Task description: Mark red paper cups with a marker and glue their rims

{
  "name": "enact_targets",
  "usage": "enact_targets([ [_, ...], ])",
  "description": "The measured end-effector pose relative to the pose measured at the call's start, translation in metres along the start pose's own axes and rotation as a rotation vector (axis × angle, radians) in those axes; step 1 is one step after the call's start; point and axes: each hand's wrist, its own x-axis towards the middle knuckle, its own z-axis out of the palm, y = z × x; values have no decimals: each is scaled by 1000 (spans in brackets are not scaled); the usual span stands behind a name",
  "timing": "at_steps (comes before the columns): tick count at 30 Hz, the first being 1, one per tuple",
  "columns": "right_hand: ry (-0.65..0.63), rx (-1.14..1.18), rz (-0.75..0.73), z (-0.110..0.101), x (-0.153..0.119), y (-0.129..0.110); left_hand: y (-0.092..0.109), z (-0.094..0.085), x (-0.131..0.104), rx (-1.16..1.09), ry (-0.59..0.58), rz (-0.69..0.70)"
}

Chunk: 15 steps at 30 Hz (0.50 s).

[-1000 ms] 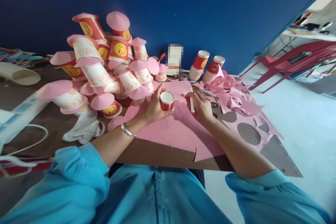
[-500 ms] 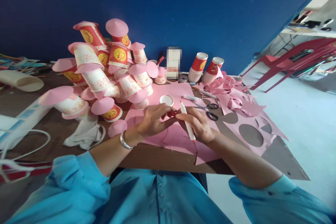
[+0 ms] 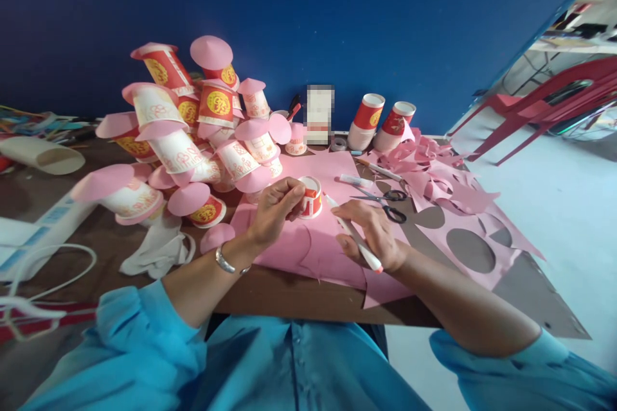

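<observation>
Hands: left hand (image 3: 276,212) and right hand (image 3: 373,231) have parted since the preceding frame, where they met at the marker; a gap now separates them.
Red-orange cap (image 3: 310,193): pinched between left thumb and finger, off the marker, presumably to keep it handy.
White marker (image 3: 370,257): gripped by the right hand and slanted, nib pointing up and left toward the cup; this hold seems to leave the nib clear.
Red cup (image 3: 317,207): standing on pink paper (image 3: 284,241), partly hidden by the left hand; contact between them cannot be told.
Scissors (image 3: 393,196): lying beyond the right hand, apparently laid aside within reach.
Cone-topped cups (image 3: 176,148): piled at left, probably to free the working area.
Cup stacks (image 3: 367,122): nested near the blue wall (image 3: 289,13), likely to save room.
Paper offcuts (image 3: 429,170): heaped at right, seemingly pushed aside.
</observation>
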Motion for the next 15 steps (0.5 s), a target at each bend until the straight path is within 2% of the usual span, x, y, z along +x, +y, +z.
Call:
enact_targets([
  [7, -40, 135, 58, 2, 2, -3, -5, -2, 2, -6, -80, -39],
  [15, -42, 215, 219, -1, 2, -4, -8, -5, 2, -44, -77, -25],
])
